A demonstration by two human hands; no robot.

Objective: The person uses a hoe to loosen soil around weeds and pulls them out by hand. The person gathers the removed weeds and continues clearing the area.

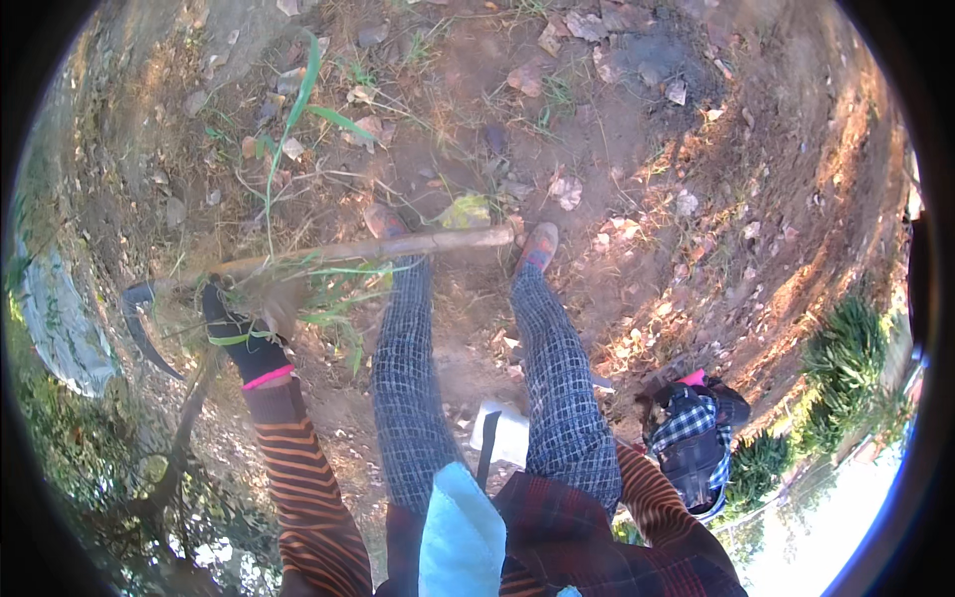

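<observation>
My left hand (pixel 242 332), in a black glove with a pink cuff, is closed around a clump of green weeds (pixel 328 291) and the wooden handle (pixel 418 242) of a hand tool. The handle lies crosswise in front of my shins, its bare end by my right shoe. At the far left, the tool's curved dark metal blade (pixel 145 336) bends back towards me. Long grass blades (pixel 298 104) stick up beyond the handle. My right hand is out of view; only its striped sleeve (pixel 656 496) shows, passing behind my right leg.
Bare soil (pixel 462 321) with dry leaves and sparse grass surrounds my feet. A white object (pixel 503 436) with a dark strip before it sits between my legs. Close at right is a person in blue plaid (pixel 690 436). A pale sheet (pixel 63 328) lies far left; green plants (pixel 843 351) grow right.
</observation>
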